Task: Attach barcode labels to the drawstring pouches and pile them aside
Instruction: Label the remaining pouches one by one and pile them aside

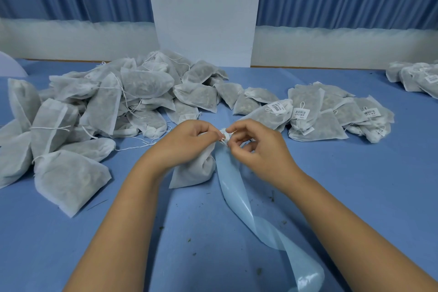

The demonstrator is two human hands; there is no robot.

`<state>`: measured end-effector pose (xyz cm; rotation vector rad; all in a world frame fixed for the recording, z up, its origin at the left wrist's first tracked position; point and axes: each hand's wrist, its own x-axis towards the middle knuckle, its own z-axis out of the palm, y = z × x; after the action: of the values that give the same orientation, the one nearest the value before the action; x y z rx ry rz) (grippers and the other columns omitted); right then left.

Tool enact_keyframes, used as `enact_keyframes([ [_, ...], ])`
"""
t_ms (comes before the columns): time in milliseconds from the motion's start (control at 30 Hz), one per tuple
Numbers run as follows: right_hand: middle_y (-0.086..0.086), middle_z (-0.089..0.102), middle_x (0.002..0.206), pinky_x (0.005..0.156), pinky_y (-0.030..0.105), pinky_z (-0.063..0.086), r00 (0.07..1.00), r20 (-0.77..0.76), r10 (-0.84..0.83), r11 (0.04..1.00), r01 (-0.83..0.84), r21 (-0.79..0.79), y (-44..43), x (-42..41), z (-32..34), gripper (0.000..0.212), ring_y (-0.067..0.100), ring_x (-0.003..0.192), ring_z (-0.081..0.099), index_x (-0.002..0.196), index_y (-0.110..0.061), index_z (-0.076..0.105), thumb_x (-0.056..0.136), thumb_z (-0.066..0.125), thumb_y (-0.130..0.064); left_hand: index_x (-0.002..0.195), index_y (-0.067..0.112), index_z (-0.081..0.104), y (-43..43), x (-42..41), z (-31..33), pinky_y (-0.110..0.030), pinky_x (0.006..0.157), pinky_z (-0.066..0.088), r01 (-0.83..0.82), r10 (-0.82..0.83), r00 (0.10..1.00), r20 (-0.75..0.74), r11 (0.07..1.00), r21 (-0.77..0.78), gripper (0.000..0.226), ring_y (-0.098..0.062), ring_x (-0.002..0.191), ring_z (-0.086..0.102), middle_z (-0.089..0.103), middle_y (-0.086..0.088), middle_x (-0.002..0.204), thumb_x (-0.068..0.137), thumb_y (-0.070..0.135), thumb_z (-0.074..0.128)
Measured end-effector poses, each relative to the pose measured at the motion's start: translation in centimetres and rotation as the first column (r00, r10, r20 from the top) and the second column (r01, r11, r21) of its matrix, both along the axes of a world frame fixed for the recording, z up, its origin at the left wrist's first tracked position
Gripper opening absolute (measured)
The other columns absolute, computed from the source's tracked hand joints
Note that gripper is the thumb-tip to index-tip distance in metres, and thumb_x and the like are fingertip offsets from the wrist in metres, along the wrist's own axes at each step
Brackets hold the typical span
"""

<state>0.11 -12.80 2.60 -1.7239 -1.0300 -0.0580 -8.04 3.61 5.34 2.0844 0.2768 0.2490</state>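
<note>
The thumb and forefinger of the left hand [187, 142] and of the right hand [257, 149] are curled in close and pinch a small white label [223, 134] between them, one hand at each end. The other fingers of both hands are loosely bent. How much of the sticky side is already down cannot be told, since the fingertips cover it.

The label sits at the gathered neck of a pouch [193, 173], which lies on the blue table [355, 185] just under the left hand. The pouch's long axis runs from its closed bottom, near the person and slightly left, up to its neck, which points away and a little right, toward the fingers.

From here the label could fold and stick to itself or to a fingertip if the pinch slips. It could also go on crooked or creased over the soft, bunched cloth, or trap the drawstring under it. The shiny backing strip [239, 199] trails from the right hand toward the person and might drag at the work.

Unlabelled pouches [106, 106] are heaped to the left, labelled ones [331, 114] are piled to the right.
</note>
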Motion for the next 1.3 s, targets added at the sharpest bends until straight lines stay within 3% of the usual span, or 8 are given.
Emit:
enact_keyframes([
  [167,-0.016,0.066,0.082,0.069,0.016,0.051,0.986,0.162,-0.029,1.000,0.030,-0.005,-0.12,0.28,-0.10,0.024,0.005,0.078,0.062,0.085,-0.022,0.072,0.083,0.066,0.001,0.093,0.013,0.077,-0.15,-0.15,0.28,-0.017,0.064,0.036,0.014,-0.016,0.999,-0.051,0.999,-0.034,0.022,-0.004,0.071,0.047,0.056,0.002,0.077,0.096,0.027,0.060],
  [233,-0.012,0.068,0.085,0.071,0.017,0.053,0.984,0.174,-0.042,0.999,0.043,-0.003,-0.04,0.25,-0.16,0.022,0.005,0.079,0.064,0.088,-0.017,0.075,0.083,0.067,0.002,0.094,0.011,0.076,-0.19,-0.21,0.33,-0.019,0.063,0.035,0.009,-0.012,0.998,-0.067,0.999,-0.048,0.024,-0.007,0.071,0.044,0.052,-0.001,0.077,0.097,0.029,0.060],
  [333,-0.005,0.072,0.087,0.074,0.025,0.057,0.988,0.144,-0.060,0.998,0.057,0.025,0.02,0.22,-0.07,0.020,0.009,0.079,0.067,0.088,-0.014,0.076,0.082,0.068,0.003,0.097,0.009,0.075,-0.16,-0.29,0.21,-0.031,0.074,0.030,0.011,-0.017,0.997,-0.081,0.997,-0.077,0.027,-0.015,0.079,0.042,0.050,-0.004,0.083,0.095,0.031,0.060],
  [467,0.003,0.073,0.086,0.075,0.028,0.058,0.992,0.115,-0.045,0.998,0.041,0.043,0.00,-0.03,-0.03,0.017,0.012,0.075,0.069,0.088,-0.012,0.077,0.079,0.072,0.001,0.092,0.011,0.076,-0.13,-0.26,0.13,-0.030,0.067,0.030,0.000,-0.007,0.997,-0.081,0.997,-0.078,0.024,-0.014,0.076,0.041,0.051,-0.004,0.080,0.095,0.030,0.060],
  [733,0.000,0.073,0.082,0.073,0.029,0.058,0.987,0.146,-0.074,0.997,0.071,0.023,0.06,-0.05,-0.18,0.011,0.011,0.072,0.068,0.088,-0.011,0.078,0.079,0.078,-0.005,0.089,0.017,0.077,0.04,-0.23,-0.07,-0.031,0.074,0.034,0.003,-0.010,0.996,-0.087,0.997,-0.076,0.022,-0.013,0.075,0.047,0.056,-0.001,0.078,0.093,0.032,0.062],
  [900,-0.008,0.075,0.079,0.068,0.014,0.049,0.979,-0.204,-0.001,0.998,0.014,0.065,0.01,0.08,0.13,0.011,0.003,0.071,0.068,0.082,-0.019,0.076,0.084,0.074,-0.008,0.090,0.022,0.075,0.24,-0.26,-0.15,-0.007,0.063,0.043,0.068,-0.072,0.997,-0.027,0.992,-0.102,0.017,0.005,0.069,0.059,0.068,0.015,0.076,0.082,0.036,0.077],
  [1100,0.006,0.074,0.076,0.072,0.023,0.055,0.933,-0.354,0.072,0.990,-0.024,0.138,0.21,0.00,0.59,0.011,0.011,0.069,0.067,0.083,-0.015,0.076,0.086,0.071,-0.006,0.096,0.026,0.076,-0.21,-0.22,-0.23,-0.011,0.078,0.050,0.172,-0.173,0.984,-0.033,0.984,-0.039,0.022,-0.002,0.088,0.068,0.075,0.013,0.095,0.076,0.023,0.085],
  [1300,0.007,0.076,0.081,0.079,0.026,0.058,0.859,-0.499,0.112,0.977,-0.004,0.213,0.18,-0.02,0.75,0.009,0.013,0.071,0.069,0.084,-0.015,0.076,0.087,0.071,-0.008,0.076,0.025,0.077,-0.45,-0.15,-0.20,-0.010,0.066,0.044,0.109,-0.109,0.994,0.014,0.994,-0.007,0.009,0.002,0.071,0.060,0.075,0.008,0.081,0.078,0.033,0.082],
])
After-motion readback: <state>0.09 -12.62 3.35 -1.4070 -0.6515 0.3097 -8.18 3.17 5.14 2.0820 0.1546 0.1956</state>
